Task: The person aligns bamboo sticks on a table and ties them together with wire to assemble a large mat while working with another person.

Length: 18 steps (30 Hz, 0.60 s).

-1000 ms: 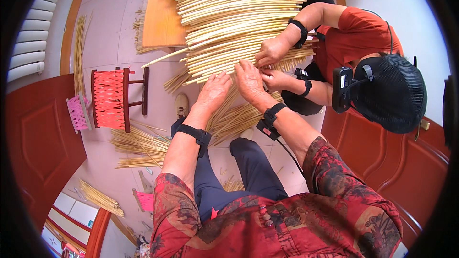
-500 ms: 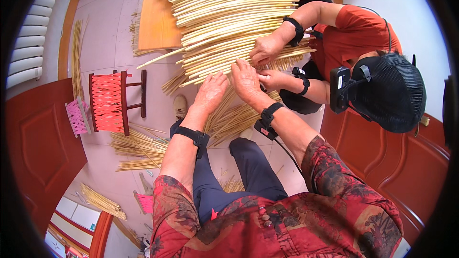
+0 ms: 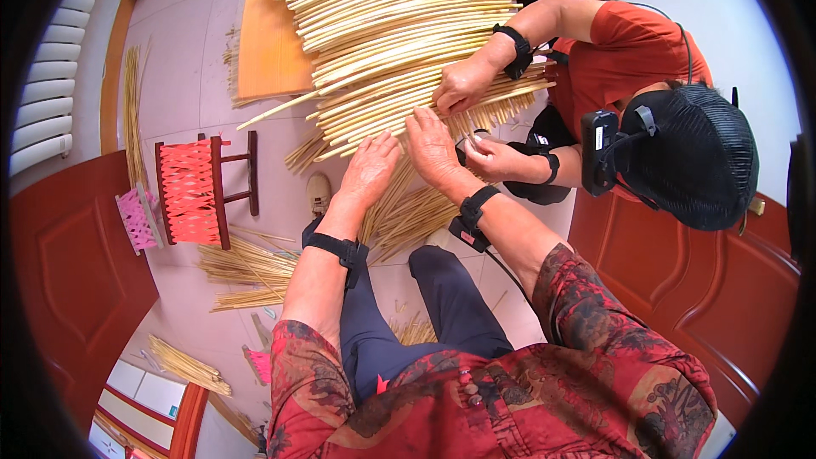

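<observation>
A mat of long pale straw-coloured stalks [image 3: 382,13] spans the top middle. My left hand [image 3: 370,172] has its fingers curled over the mat's near edge at the lower left. Just right of it, my right hand [image 3: 432,146] grips the same edge with bent fingers. Beside my right hand, a co-worker's upper hand [image 3: 461,85] presses on the stalks in a closed shape, and that person's lower hand [image 3: 486,155] is pinched at the mat's edge, what it holds too small to make out.
A wooden board [image 3: 268,47] lies under the mat. Red-laced [image 3: 187,191] and pink-laced frames [image 3: 136,217] stand left. Loose stalk bundles [image 3: 246,268] lie on the floor. The co-worker [image 3: 646,68], in a red top and black cap, crouches right, near a red wooden panel [image 3: 654,289].
The mat and board sit slightly further left in view. The co-worker's upper hand has shifted left; the lower hand has moved down a little. My hands have barely moved.
</observation>
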Available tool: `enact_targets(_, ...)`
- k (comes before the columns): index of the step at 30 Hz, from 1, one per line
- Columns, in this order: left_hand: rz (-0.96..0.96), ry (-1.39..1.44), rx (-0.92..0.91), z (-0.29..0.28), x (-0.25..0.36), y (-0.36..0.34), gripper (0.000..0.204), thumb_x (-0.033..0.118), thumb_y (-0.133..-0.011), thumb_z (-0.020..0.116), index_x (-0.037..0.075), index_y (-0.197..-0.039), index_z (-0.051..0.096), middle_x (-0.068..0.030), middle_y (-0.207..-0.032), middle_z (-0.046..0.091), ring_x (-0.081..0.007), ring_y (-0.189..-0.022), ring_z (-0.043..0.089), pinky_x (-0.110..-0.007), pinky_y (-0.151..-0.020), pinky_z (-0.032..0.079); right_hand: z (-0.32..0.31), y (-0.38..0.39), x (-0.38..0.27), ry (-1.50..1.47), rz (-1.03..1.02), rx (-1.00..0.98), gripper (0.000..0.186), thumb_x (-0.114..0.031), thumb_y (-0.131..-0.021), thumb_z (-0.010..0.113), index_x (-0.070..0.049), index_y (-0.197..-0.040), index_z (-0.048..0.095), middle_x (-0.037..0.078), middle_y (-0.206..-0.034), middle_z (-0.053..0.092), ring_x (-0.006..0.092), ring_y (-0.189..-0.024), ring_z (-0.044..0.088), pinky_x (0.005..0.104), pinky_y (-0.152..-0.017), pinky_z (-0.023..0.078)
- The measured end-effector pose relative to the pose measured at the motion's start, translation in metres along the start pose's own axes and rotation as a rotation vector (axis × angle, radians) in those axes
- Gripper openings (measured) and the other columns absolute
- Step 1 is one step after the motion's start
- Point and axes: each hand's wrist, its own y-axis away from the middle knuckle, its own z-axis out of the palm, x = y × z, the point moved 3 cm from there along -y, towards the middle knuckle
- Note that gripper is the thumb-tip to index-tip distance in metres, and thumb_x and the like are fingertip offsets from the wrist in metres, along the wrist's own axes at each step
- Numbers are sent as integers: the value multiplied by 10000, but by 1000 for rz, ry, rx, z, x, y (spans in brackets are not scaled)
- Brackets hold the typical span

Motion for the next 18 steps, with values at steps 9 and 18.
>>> enact_targets(9, 18, -2, 67, 3, -2, 2, 291, 43, -765, 426, 37, -1042, 517, -82, -1186, 473, -235, -1201, 354, -393, -999, 269, 2, -2, -1, -37, 25, -14, 342, -86, -701, 546, 6, -1028, 511, 189, -1149, 451, 338, -1120, 404, 415, -902, 357)
enact_targets(18, 22, -12, 61, 3, -3, 2, 297, 53, -769, 429, 36, -1052, 518, -79, -1182, 473, -231, -1198, 358, -388, -1001, 260, 1, -2, -1, -47, 17, 8, 331, -83, -707, 540, 9, -1024, 510, 189, -1144, 457, 340, -1115, 407, 415, -899, 358)
